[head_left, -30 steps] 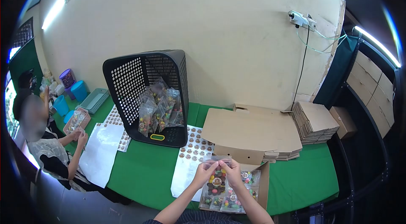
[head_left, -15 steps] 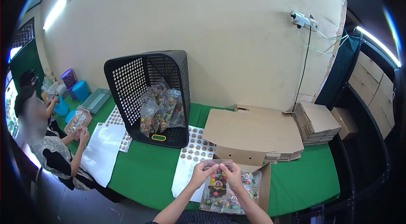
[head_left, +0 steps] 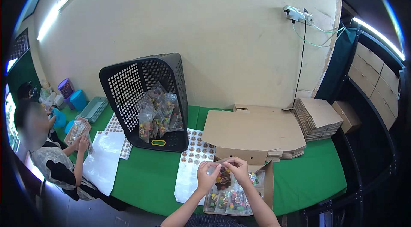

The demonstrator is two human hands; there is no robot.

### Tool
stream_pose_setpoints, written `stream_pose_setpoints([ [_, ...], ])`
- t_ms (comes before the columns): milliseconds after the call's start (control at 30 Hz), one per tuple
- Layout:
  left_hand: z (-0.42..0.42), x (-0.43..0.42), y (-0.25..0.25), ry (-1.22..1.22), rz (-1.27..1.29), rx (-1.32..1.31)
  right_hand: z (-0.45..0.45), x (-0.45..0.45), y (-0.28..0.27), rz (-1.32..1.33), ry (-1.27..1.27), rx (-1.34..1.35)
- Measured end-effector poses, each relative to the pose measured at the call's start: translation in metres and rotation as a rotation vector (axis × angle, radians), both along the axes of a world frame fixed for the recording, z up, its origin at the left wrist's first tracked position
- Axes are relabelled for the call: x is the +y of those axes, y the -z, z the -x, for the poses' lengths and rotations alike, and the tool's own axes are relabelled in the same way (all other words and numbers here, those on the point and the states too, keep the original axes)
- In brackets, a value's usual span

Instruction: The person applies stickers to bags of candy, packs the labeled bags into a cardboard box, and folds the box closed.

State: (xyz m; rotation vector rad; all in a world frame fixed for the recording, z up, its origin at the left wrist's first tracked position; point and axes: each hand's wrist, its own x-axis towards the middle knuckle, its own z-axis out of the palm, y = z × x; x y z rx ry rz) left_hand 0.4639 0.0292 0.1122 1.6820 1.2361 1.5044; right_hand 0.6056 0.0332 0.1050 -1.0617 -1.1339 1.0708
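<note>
Between my hands hangs a clear plastic bag of colourful candies [head_left: 223,179] with a round sticker on it. My left hand [head_left: 208,175] pinches the bag's top edge from the left. From the right, my right hand [head_left: 237,170] grips the same edge, fingertips close to the left ones. Below them sits an open cardboard box [head_left: 268,184] on the green table. Inside it lie several filled candy bags [head_left: 235,200], partly covered by my hands and forearms.
A black basket [head_left: 185,94] lies on its side with several candy bags inside. Sticker sheets [head_left: 195,152] lie left of the box; flattened cardboard [head_left: 252,130] and stacked boxes [head_left: 317,117] are behind and right. Another person [head_left: 51,162] handles a bag at the left.
The candy bag has tilted and sunk slightly toward the box, both hands still on its top edge. The whole view has shifted slightly. The other person's hands have lowered a little.
</note>
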Motion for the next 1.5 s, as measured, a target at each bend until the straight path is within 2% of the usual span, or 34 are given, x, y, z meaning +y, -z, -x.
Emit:
stream_pose_setpoints([
  [233, 0.002, 0.005, 0.012, -0.005, -0.172, 0.095, -0.021, 0.015, 0.006, -0.038, 0.116, 0.093],
  [300, 0.009, 0.004, 0.041, -0.119, -0.038, -0.158, -0.039, 0.022, 0.014, -0.044, 0.241, 0.192],
  [333, 0.016, 0.007, 0.052, -0.176, 0.029, -0.286, -0.063, 0.028, 0.023, -0.029, 0.384, 0.141],
  [367, 0.035, 0.013, 0.055, -0.161, 0.037, -0.217, -0.09, 0.028, 0.031, -0.013, 0.526, 0.09],
  [400, 0.046, 0.011, 0.036, -0.108, 0.123, -0.419, -0.108, 0.023, 0.035, -0.03, 0.541, 0.133],
  [433, 0.061, 0.014, 0.034, -0.107, 0.188, -0.435, -0.115, 0.019, 0.035, -0.047, 0.552, 0.177],
  [600, 0.078, 0.018, 0.045, 0.004, 0.163, -0.34, -0.095, -0.002, 0.036, 0.051, 0.373, 0.141],
  [633, 0.071, 0.017, 0.048, 0.029, 0.125, -0.249, -0.08, -0.002, 0.034, 0.068, 0.359, 0.121],
  [700, 0.048, 0.01, 0.046, 0.164, 0.156, -0.213, -0.04, -0.005, 0.02, 0.055, 0.174, 0.074],
  [767, 0.029, 0.001, 0.035, 0.268, 0.158, -0.118, -0.006, -0.008, 0.008, 0.131, -0.125, 0.111],
  [800, 0.021, -0.002, 0.033, 0.321, 0.196, -0.221, -0.003, -0.007, 0.01, 0.148, -0.14, 0.118],
  [867, 0.021, -0.001, 0.028, 0.26, 0.18, -0.142, 0.0, -0.002, 0.014, 0.182, -0.171, 0.129],
  [1000, 0.024, 0.001, 0.01, 0.141, 0.107, -0.064, 0.01, 0.002, 0.009, 0.14, -0.101, 0.234],
  [1200, 0.026, -0.002, 0.013, 0.083, 0.062, -0.04, 0.006, 0.006, 0.015, 0.125, -0.075, 0.2],
  [1233, 0.028, -0.003, 0.015, 0.076, 0.038, -0.03, 0.004, 0.008, 0.019, 0.128, 0.019, 0.254],
  [1300, 0.042, 0.003, 0.038, 0.043, 0.123, -0.269, -0.009, 0.016, 0.032, 0.132, 0.208, 0.362],
  [1333, 0.052, 0.006, 0.04, 0.028, 0.166, -0.388, -0.028, 0.022, 0.035, 0.077, 0.234, 0.491],
  [1367, 0.065, 0.009, 0.04, 0.016, 0.222, -0.437, -0.045, 0.02, 0.039, 0.064, 0.229, 0.461],
  [1500, 0.077, 0.006, 0.029, 0.13, 0.337, -0.377, -0.051, -0.004, 0.019, 0.065, 0.226, 0.396],
])
